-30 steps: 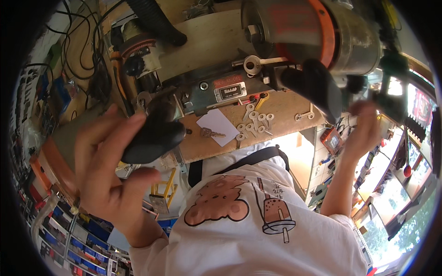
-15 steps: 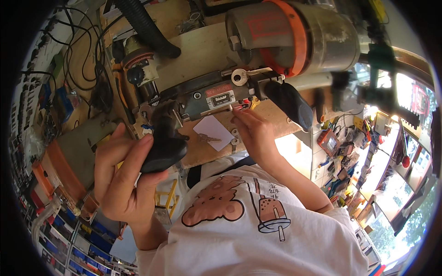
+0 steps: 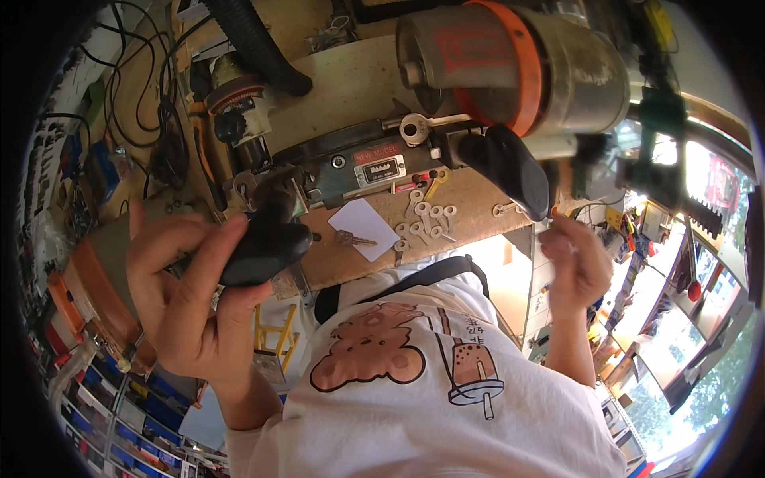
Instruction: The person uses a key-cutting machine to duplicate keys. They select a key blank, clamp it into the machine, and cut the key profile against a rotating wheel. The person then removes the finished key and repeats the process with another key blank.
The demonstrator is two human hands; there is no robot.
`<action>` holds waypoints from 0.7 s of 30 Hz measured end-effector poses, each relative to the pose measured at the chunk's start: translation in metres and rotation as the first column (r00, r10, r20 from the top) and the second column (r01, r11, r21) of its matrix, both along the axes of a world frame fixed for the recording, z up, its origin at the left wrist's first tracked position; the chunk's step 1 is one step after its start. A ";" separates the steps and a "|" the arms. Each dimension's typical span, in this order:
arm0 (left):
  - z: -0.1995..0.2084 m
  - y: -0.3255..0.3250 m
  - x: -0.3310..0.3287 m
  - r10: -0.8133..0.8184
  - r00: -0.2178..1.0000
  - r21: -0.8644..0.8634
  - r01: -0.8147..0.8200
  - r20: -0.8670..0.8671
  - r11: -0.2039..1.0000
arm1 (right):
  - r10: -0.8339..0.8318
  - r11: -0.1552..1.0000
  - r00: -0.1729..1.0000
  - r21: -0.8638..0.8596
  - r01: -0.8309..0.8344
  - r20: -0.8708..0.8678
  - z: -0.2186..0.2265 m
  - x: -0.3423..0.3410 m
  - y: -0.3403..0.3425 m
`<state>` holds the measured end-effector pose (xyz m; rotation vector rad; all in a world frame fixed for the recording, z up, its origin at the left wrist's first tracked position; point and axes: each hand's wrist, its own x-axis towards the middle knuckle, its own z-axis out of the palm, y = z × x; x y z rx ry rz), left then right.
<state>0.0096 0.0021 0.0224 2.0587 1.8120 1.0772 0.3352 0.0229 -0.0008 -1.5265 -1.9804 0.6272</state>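
My left hand (image 3: pixel 187 295) is wrapped around a black rounded handle (image 3: pixel 263 248) at the left end of a key-cutting machine (image 3: pixel 374 163) on a wooden bench (image 3: pixel 478 211). My right hand (image 3: pixel 578 267) hovers off the bench's right edge, fingers pinched together; I cannot tell if something small is between them. Several silver keys (image 3: pixel 426 217) lie loose on the bench in front of the machine. Another key (image 3: pixel 351 237) rests on a white slip of paper (image 3: pixel 365 227). A blank key (image 3: pixel 414 127) sits clamped on top of the machine.
A grey motor with an orange band (image 3: pixel 518 64) hangs over the bench, with a black lever knob (image 3: pixel 510 163) under it. A black hose (image 3: pixel 255 44) and cables lie at the back left. Blue storage bins (image 3: pixel 119 430) stand at the lower left and cluttered shelves at the right.
My right hand left the keys at the middle of the bench and moved right, past the bench edge. My left hand stayed on the black handle.
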 end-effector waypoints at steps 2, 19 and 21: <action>0.000 0.000 -0.001 0.007 1.000 0.000 -0.007 -0.025 1.000 | -0.084 0.962 0.989 0.246 0.113 -0.125 0.001 0.014 0.006; -0.015 0.006 -0.006 0.232 0.956 0.120 -0.256 0.180 0.959 | -0.445 0.824 0.390 -0.539 -0.175 -0.806 -0.052 0.086 0.092; -0.015 0.010 -0.013 0.229 0.961 0.166 -0.254 0.154 0.953 | -0.474 0.805 0.391 -0.568 -0.170 -0.789 -0.059 0.103 0.092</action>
